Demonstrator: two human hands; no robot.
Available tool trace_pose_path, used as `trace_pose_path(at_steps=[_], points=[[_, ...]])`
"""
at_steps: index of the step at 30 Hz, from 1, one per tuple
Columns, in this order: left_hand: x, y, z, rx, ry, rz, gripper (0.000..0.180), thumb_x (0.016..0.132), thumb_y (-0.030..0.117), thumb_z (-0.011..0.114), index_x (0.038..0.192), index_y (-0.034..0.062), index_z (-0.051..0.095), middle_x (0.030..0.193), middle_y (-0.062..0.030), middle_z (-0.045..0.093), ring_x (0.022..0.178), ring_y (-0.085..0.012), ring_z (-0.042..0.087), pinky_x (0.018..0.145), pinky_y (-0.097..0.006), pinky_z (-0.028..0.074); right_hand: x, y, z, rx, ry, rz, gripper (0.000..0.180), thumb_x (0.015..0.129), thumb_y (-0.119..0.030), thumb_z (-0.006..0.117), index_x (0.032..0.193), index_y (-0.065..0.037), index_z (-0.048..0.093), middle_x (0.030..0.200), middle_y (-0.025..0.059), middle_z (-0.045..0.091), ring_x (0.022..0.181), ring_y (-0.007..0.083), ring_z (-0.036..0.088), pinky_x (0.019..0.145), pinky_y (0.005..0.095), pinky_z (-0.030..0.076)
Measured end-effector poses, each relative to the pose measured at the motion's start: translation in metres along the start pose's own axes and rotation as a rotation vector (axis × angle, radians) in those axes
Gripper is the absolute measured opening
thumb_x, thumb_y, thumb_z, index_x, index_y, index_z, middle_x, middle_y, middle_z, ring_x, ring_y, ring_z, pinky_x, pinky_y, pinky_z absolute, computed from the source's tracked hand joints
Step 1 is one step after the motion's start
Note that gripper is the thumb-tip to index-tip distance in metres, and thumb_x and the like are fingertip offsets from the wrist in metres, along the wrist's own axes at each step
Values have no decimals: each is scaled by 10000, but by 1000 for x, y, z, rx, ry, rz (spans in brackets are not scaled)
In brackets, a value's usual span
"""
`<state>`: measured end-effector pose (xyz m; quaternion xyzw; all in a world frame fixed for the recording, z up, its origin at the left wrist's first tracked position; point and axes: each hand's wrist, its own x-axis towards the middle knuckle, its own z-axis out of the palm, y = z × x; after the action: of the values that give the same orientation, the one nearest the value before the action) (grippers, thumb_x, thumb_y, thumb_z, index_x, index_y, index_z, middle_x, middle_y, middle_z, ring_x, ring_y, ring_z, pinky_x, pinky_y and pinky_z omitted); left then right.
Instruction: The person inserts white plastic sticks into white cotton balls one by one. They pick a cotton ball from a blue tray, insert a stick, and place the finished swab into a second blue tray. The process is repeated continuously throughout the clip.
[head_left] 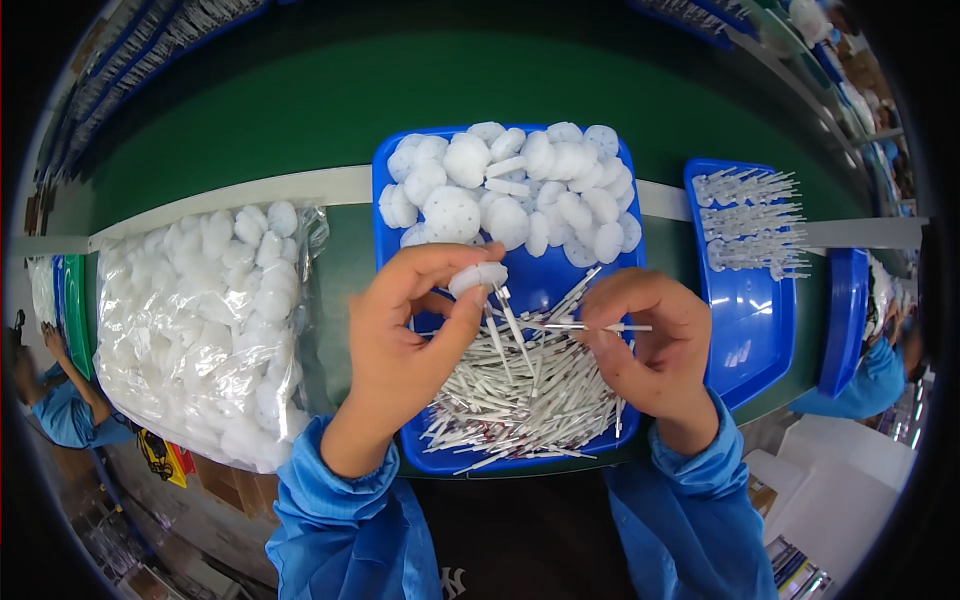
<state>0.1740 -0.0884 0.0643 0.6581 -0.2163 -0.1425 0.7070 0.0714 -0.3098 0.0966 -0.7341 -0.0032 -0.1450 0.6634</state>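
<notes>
Over the blue plastic tray (395, 200) of white foam discs and thin sticks, my left hand (405, 335) pinches a round white foam disc (478, 277), while my right hand (655, 345) grips a thin white plastic stick (600, 327) held level just beside it.

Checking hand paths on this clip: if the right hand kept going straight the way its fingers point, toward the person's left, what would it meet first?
Most likely the left hand, which pinches a white pad. The thin stick held in the right hand points that way over the blue tray; depth is unclear.
</notes>
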Motion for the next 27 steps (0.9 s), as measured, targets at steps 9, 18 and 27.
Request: trace_pose_path(at_steps=[9,18,27], points=[[-6,1,3,-55,-8,-12,309,1016,-52,723,1323,-24,717,1268,-163,814,1143,-161,775,871,-272,635,6,19,17,-533,-3,-183,312,800,-28,887,1097,-114,845,703,26,719,590,163,683,570,291,523],[2,7,3,340,-17,193,395,878,-112,796,1254,7,802,1274,-147,813,992,-215,763,765,-296,636,3,11,19,-406,-19,32,242,866,-64,882,1103,-93,846,641,37,674,540,150,644,547,290,484],[0,7,9,649,-45,351,429,841,-39,856,1263,30,812,984,-114,815,791,-247,740,680,-333,591,1,26,27,-450,66,27,144,899,-129,887,1013,-82,813,703,66,732,555,207,678,541,334,496]])
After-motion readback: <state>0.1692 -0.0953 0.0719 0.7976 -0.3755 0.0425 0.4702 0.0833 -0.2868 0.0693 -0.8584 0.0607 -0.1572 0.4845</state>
